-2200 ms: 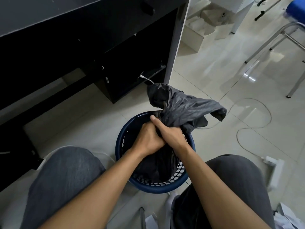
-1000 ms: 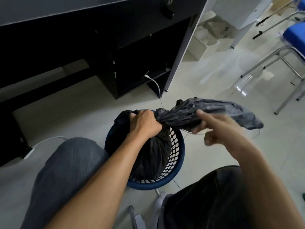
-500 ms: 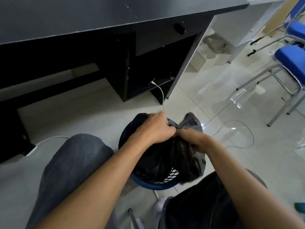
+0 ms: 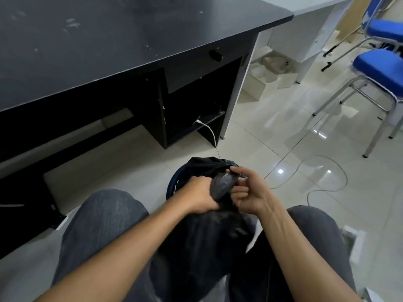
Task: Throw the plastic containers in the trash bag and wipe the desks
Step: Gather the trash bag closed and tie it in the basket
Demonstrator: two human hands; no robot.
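I'm watching the left hand (image 4: pixel 201 196) gripping the twisted neck of the trash bag (image 4: pixel 221 185) over the blue basket (image 4: pixel 171 188), while the right hand (image 4: pixel 250 196) fingers are pinching the tail, looping it back from its rightward stretch a second ago; I'm judging the knot nearly tied, the table (image 4: pixel 109 40) wipe pending

The trash bag (image 4: pixel 220 188) is thin black plastic, crinkled, with a dull sheen. The basket (image 4: pixel 170 189) looks like dark blue plastic. The desk (image 4: pixel 109 40) top is matt black, smudged and scuffed. The floor (image 4: pixel 283 127) tiles are smooth and glossy. The chair (image 4: pixel 383 70) has shiny metal legs.
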